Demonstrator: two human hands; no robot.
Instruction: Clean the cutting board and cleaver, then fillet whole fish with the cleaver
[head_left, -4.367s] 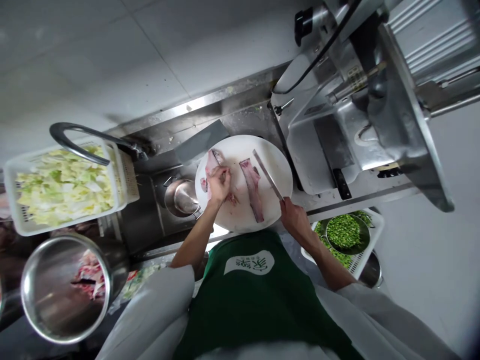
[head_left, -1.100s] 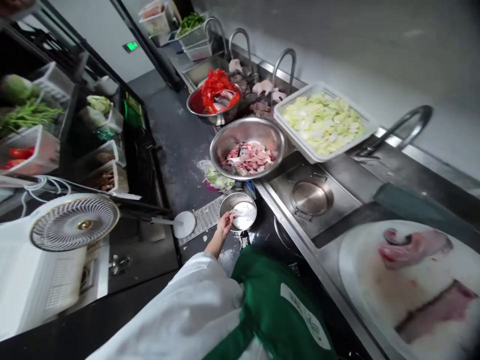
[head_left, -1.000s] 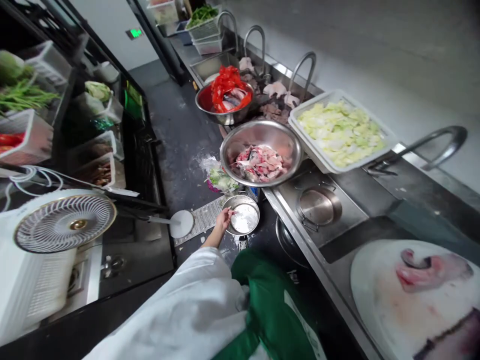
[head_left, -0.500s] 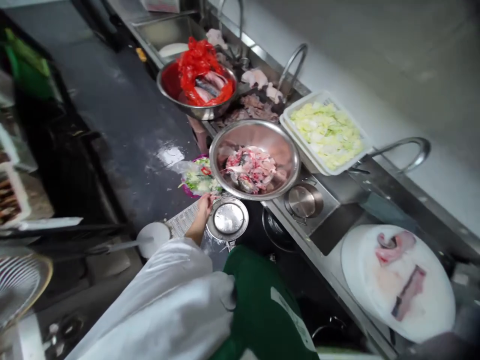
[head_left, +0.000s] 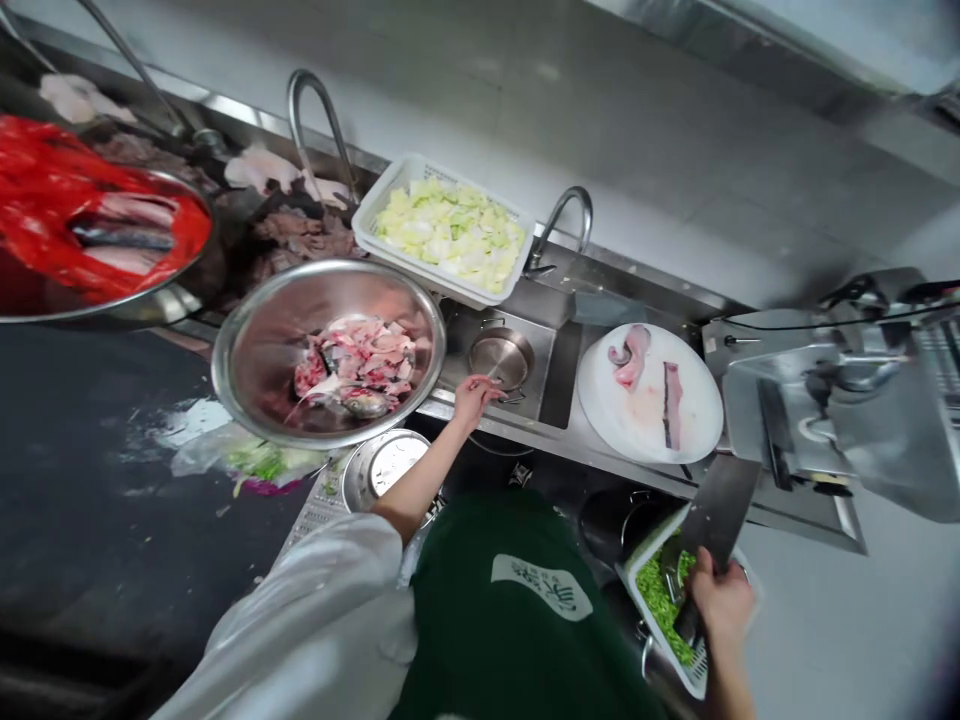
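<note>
My left hand (head_left: 474,397) hovers at the steel counter's front edge, fingers curled together, right beside a small steel pot (head_left: 501,358) that sits in the sink. Whether the fingers hold anything is hidden. My right hand (head_left: 718,600) is low at the right and grips the handle of a cleaver (head_left: 720,510), blade pointing up. The cleaver hangs over a white basket of chopped greens (head_left: 660,592). A round white cutting board (head_left: 637,425) carries two fish pieces, one curled (head_left: 630,355) and one a dark strip (head_left: 671,390).
A large steel bowl (head_left: 255,330) of cut fish stands left of my left hand. Behind it are a white basket of chopped cabbage (head_left: 446,230) and two taps. A bowl with a red bag (head_left: 90,240) is far left, a meat slicer (head_left: 840,400) right, a steel pot (head_left: 382,468) on the floor.
My left hand has come up from the steel pot on the floor to the counter edge by the sink. The view has swung right, bringing my right hand with the cleaver into sight.
</note>
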